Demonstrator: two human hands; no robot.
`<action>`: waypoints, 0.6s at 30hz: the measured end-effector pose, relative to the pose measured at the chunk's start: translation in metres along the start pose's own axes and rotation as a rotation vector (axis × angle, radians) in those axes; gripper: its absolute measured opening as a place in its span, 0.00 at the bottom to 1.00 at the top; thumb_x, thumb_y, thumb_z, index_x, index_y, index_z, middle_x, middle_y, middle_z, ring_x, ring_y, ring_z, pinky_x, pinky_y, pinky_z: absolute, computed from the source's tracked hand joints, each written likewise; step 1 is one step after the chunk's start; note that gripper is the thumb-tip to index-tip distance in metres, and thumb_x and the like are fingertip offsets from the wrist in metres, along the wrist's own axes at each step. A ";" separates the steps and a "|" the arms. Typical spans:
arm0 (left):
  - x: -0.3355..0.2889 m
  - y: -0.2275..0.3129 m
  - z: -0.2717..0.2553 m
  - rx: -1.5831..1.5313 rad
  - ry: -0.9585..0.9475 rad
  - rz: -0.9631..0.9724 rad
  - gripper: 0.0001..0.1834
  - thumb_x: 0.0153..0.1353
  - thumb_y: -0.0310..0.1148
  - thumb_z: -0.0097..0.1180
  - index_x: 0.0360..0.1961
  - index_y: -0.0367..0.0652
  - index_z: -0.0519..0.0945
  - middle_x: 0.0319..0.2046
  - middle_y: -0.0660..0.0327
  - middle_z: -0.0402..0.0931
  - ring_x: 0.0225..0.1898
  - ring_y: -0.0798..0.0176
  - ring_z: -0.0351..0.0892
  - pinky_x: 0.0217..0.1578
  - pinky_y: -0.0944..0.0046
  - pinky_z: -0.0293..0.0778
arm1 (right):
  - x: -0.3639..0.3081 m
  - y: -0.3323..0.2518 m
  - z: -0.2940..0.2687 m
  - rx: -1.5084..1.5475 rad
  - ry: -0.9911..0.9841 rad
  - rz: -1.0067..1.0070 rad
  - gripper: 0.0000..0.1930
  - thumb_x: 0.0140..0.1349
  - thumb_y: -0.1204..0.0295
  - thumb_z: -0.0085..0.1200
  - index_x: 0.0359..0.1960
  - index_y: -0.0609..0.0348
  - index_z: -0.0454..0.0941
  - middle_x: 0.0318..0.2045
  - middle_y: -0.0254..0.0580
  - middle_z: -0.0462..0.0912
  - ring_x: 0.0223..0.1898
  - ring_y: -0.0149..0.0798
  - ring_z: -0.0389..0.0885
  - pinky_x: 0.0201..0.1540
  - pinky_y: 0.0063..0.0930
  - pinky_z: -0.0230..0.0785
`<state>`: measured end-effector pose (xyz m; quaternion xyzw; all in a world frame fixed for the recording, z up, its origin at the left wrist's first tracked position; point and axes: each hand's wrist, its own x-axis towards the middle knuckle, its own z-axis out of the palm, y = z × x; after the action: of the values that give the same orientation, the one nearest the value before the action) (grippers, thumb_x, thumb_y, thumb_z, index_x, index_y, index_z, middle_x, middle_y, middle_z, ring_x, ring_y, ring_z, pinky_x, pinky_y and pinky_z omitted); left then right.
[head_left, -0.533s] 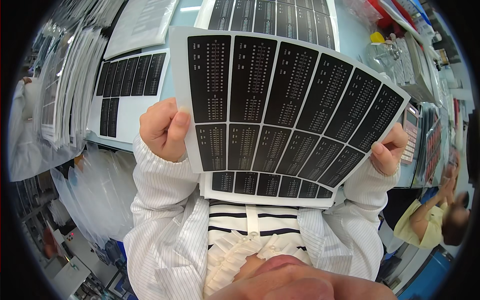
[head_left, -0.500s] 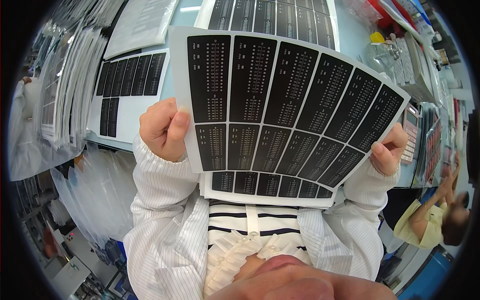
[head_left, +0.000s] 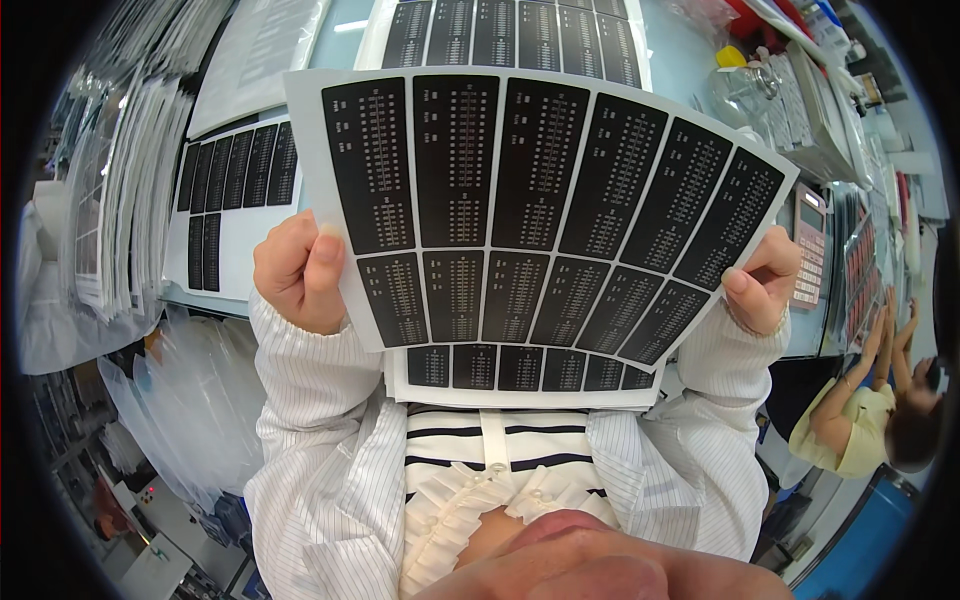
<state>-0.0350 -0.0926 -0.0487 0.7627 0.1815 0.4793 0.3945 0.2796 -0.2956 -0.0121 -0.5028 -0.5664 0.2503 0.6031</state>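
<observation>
Here: label sheet (head_left: 520,210), raised flat for viewing, left hand (head_left: 295,272) and right hand (head_left: 760,285) each with grip pinched closed on an edge, probably atop further sheets.

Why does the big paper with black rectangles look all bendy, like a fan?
In the head view, the fisheye lens bends straight edges toward the rim, so the label sheet held by the left hand and right hand fans out; the table edge curves too, and the corners go black.
</observation>
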 end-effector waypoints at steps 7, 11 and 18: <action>-0.002 0.000 0.000 0.052 0.034 -0.022 0.13 0.56 0.30 0.48 0.20 0.31 0.72 0.11 0.65 0.65 0.12 0.74 0.58 0.14 0.72 0.52 | -0.002 -0.001 -0.003 -0.018 -0.064 0.040 0.09 0.46 0.73 0.56 0.15 0.64 0.71 0.22 0.42 0.76 0.24 0.33 0.72 0.28 0.23 0.61; -0.002 -0.001 -0.002 0.067 0.018 0.001 0.13 0.56 0.31 0.48 0.22 0.30 0.73 0.12 0.65 0.66 0.12 0.74 0.59 0.14 0.73 0.53 | -0.002 -0.001 -0.003 -0.027 -0.056 0.032 0.09 0.45 0.73 0.56 0.15 0.63 0.71 0.22 0.43 0.77 0.23 0.33 0.73 0.28 0.23 0.62; -0.002 0.001 -0.001 0.054 0.036 -0.002 0.13 0.56 0.31 0.47 0.22 0.30 0.73 0.13 0.63 0.69 0.12 0.74 0.61 0.14 0.73 0.55 | -0.001 -0.002 -0.001 -0.007 -0.049 0.034 0.09 0.45 0.72 0.56 0.15 0.64 0.71 0.22 0.43 0.78 0.23 0.33 0.73 0.27 0.23 0.62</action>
<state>-0.0373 -0.0937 -0.0490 0.7642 0.2022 0.4876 0.3707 0.2796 -0.2977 -0.0106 -0.5081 -0.5734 0.2706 0.5830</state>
